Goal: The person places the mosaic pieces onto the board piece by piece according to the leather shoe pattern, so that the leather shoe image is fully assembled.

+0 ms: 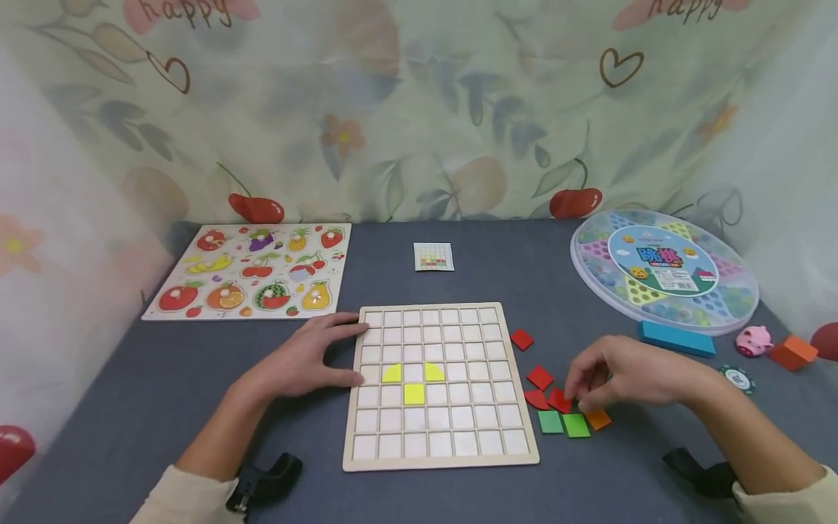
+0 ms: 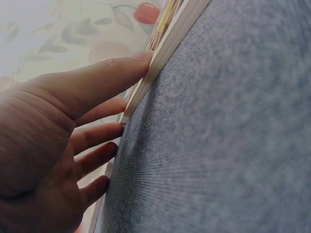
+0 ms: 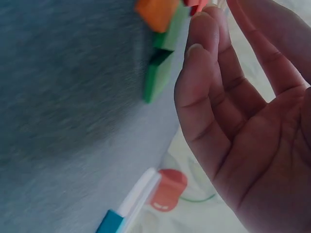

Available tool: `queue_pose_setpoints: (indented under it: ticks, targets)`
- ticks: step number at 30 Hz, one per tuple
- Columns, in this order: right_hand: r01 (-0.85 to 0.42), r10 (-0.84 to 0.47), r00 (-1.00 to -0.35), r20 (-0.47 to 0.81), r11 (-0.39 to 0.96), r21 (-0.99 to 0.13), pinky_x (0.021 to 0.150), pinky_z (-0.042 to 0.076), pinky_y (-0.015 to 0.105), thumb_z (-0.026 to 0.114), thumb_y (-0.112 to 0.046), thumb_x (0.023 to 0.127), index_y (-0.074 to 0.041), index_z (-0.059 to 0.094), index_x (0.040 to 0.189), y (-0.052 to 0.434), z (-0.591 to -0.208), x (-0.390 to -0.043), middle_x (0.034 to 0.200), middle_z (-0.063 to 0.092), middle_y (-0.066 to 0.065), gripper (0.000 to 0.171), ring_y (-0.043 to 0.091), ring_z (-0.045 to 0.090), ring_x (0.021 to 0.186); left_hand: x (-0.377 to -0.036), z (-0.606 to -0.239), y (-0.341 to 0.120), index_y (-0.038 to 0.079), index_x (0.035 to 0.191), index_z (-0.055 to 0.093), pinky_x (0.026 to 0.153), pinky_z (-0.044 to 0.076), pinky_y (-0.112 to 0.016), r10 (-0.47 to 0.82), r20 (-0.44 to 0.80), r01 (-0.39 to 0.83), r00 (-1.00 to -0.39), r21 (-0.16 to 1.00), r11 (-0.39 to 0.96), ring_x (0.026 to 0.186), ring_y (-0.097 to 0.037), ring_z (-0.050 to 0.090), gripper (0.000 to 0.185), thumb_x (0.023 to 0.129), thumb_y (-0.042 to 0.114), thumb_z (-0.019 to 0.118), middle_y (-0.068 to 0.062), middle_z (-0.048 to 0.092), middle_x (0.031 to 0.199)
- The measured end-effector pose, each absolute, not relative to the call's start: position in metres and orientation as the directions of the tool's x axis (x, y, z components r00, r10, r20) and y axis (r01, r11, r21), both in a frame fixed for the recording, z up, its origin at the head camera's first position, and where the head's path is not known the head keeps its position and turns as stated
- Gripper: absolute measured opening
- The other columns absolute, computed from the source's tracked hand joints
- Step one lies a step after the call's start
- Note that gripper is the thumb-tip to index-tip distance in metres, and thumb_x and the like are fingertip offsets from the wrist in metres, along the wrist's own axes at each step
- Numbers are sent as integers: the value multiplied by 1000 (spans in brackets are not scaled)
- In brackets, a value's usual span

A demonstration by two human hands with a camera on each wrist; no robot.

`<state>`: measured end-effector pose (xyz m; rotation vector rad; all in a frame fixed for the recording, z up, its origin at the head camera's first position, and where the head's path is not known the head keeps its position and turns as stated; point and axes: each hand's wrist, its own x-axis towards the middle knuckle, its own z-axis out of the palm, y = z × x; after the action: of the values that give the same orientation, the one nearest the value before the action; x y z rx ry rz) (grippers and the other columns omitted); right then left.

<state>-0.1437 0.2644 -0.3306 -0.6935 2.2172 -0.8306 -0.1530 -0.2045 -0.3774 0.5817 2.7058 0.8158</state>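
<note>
My left hand (image 1: 308, 356) rests at the left edge of a square wooden grid board (image 1: 440, 464), thumb and fingertips touching its rim, as the left wrist view also shows. On the board lie a yellow square tile (image 1: 414, 394) and two yellow rounded-corner tiles, one of them (image 1: 434, 372) further right. Beside the board, my right hand (image 1: 631, 371) reaches down over loose tiles with bent fingers. Its fingertips are right at a red tile (image 1: 559, 400), thumb apart from the index finger. An orange tile (image 1: 598, 420) lies partly under the thumb; a green tile (image 1: 577, 426) is next to it.
Another green tile (image 1: 551, 422) and several red tiles lie along the board's right side. A small pattern card (image 1: 433, 257) is behind the board. A fruit puzzle (image 1: 249, 273) stands back left. At right are a round game board (image 1: 664, 269), blue block (image 1: 677, 339) and pig figure (image 1: 753, 340).
</note>
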Motion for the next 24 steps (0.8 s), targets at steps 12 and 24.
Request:
queue_pose_setpoints:
  ticks: [12,24]
  targets:
    - [-244,-663,-620,-419,671,-700,59,43,23,80,-12,84,-17,73,103,282,-347,-137,81,58,-5,21,8,53,69,-153,-378,-206,16,153,52,114,33,-67,451,-105,314,-886,578,753,149,-43,31,80,86,48,82,-15,39,163]
    - [-327,-624,-690,-368,722,-610,62,42,25,84,-16,79,-21,66,96,275,-346,-136,88,54,-2,25,8,50,74,-152,-377,-206,16,153,52,115,32,-67,455,-100,320,-885,578,750,150,-43,31,79,86,47,82,-15,39,163]
